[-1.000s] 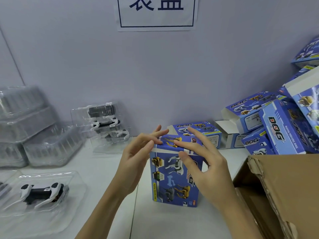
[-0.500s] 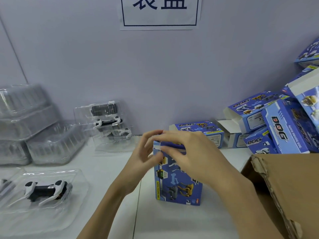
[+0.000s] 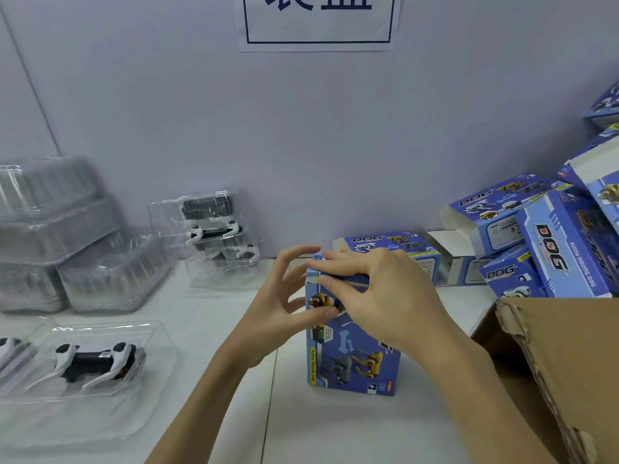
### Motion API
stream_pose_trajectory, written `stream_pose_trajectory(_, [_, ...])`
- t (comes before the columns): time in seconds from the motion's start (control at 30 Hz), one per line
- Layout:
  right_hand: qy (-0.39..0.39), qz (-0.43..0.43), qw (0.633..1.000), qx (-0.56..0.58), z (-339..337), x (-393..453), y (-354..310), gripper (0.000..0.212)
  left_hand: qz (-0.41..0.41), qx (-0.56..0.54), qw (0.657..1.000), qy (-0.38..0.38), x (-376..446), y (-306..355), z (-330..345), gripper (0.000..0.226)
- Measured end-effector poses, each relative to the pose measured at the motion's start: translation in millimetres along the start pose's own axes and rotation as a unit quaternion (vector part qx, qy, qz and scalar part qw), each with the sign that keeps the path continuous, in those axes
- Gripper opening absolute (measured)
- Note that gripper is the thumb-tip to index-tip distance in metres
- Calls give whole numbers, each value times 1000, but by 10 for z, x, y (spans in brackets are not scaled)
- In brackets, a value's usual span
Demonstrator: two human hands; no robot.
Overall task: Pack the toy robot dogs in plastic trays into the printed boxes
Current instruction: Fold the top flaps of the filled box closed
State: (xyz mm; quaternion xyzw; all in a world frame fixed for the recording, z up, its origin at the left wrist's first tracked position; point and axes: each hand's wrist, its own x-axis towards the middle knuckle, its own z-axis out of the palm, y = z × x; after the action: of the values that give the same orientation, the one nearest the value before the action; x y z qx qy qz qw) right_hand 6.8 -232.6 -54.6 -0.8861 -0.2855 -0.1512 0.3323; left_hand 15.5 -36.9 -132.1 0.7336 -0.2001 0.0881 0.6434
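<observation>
A blue printed box [image 3: 355, 356] stands upright on the white table in the middle. My right hand [image 3: 378, 293] lies over its top, fingers pressing the top flap down. My left hand [image 3: 284, 306] is at the box's upper left corner, thumb against the box's front face and the other fingers spread and lifted. A black and white toy robot dog in a clear plastic tray [image 3: 90, 363] lies at the left front. More trays with dogs [image 3: 211, 229] lean against the wall behind.
Stacks of clear plastic trays [image 3: 50, 236] stand at the far left. Several blue printed boxes [image 3: 552, 239] are piled at the right, some with open flaps. A brown cardboard carton [image 3: 562, 363] sits at the right front. A paper sign hangs on the wall.
Both hands came down from hovering with spread fingers onto the box's top. My right hand now covers the top flap and my left hand has closed in on the corner.
</observation>
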Motion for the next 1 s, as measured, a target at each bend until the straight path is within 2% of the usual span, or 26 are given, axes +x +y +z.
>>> stream_pose_trajectory(0.17, [17, 16, 1000, -6, 12, 25, -27, 28, -10, 13, 999, -27, -13, 4, -48, 82])
stream_pose_trajectory(0.33, [-16, 22, 999, -23, -47, 24, -66, 28, -18, 21, 999, -38, -17, -8, -86, 82])
stream_pose_trajectory(0.57, [-42, -9, 985, -169, 10, -100, -68, 38, -14, 32, 999, -25, -30, 51, -53, 79])
stream_pose_trajectory(0.67, [-10, -48, 983, -176, 111, -204, -40, 42, -10, 43, 998, -36, -47, 65, -45, 77])
stream_pose_trajectory(0.83, [107, -105, 970, -189, 304, -349, 62, 46, -19, 42, 998, -36, -67, 102, -51, 84])
stream_pose_trajectory(1.0, [151, -166, 969, -106, 319, -320, 225, 43, -11, 44, 999, -26, -48, 100, -18, 83])
